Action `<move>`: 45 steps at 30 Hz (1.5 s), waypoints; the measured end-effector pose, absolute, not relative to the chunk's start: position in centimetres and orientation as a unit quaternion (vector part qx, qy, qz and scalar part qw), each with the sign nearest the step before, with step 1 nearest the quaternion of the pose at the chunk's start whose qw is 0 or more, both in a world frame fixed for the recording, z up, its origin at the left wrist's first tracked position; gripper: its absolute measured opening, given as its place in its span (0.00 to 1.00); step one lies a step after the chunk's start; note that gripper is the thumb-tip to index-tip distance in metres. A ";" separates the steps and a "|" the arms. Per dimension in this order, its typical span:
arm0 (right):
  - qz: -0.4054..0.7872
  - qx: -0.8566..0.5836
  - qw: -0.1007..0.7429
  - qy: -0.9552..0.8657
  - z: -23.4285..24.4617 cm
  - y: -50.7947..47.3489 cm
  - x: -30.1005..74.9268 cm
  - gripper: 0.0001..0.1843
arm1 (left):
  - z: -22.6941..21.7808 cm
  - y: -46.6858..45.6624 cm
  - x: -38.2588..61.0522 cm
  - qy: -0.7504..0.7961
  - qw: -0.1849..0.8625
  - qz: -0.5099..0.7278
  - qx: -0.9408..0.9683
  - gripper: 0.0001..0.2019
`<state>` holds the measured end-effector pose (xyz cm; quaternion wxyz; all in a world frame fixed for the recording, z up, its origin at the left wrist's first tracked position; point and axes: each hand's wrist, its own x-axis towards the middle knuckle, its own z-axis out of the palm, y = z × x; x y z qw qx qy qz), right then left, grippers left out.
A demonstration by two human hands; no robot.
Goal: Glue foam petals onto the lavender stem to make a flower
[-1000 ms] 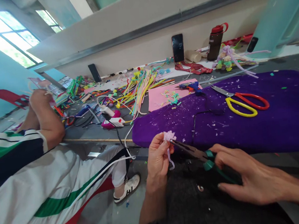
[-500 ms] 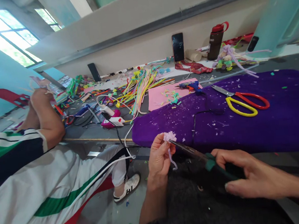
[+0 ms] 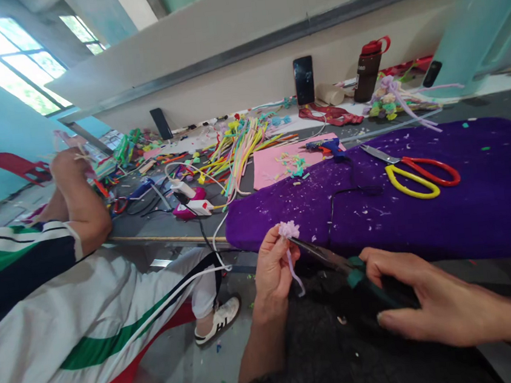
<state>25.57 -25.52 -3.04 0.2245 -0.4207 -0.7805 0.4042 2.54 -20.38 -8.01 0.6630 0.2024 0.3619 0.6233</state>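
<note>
Pinched in the fingertips of my left hand (image 3: 273, 266) is a small fluffy pale-lilac flower (image 3: 289, 230), with a thin lilac stem (image 3: 295, 272) hanging below. My right hand (image 3: 425, 301) is closed round the dark green handles of a pair of scissors (image 3: 329, 258). The blades point left, and their tips meet the underside of the flower beside my left fingertips. Whether the blades are parted is hard to make out. Under and behind the flower lies a purple cloth (image 3: 424, 228) sprinkled with pale clippings.
Red-and-yellow-handled scissors (image 3: 418, 177) lie on the cloth. A blue glue gun (image 3: 326, 146) rests on a pink sheet (image 3: 266, 169). Coloured pipe cleaners (image 3: 242, 150), a phone (image 3: 305, 81) and a bottle (image 3: 368, 73) stand or lie behind. A white cable (image 3: 158, 308) and a co-worker's arm (image 3: 80, 198) are left.
My right hand has shifted slightly left and its grip on the scissors looks a little wider. The flower has risen slightly in my left fingers.
</note>
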 end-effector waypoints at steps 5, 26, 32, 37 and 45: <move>0.331 -0.420 0.178 -0.826 -3.1 -26.4 25.8 0.10 | -8.2 -20.0 2.0 0.349 0.660 0.639 0.185 0.09; 0.343 -0.407 0.156 -0.832 -3.0 -26.0 25.2 0.13 | -8.1 -20.3 1.2 0.335 0.724 0.575 0.184 0.10; 0.336 -0.401 0.160 -0.837 -4.1 -25.8 25.5 0.13 | -8.6 -20.4 1.2 0.339 0.733 0.535 0.249 0.11; 0.330 -0.407 0.156 -0.837 -4.8 -25.9 25.6 0.13 | -9.1 -20.4 1.0 0.359 0.718 0.515 0.301 0.11; 0.357 -0.410 0.148 -0.826 -5.6 -26.7 27.0 0.15 | -8.6 -20.4 1.4 0.406 0.672 0.538 0.307 0.12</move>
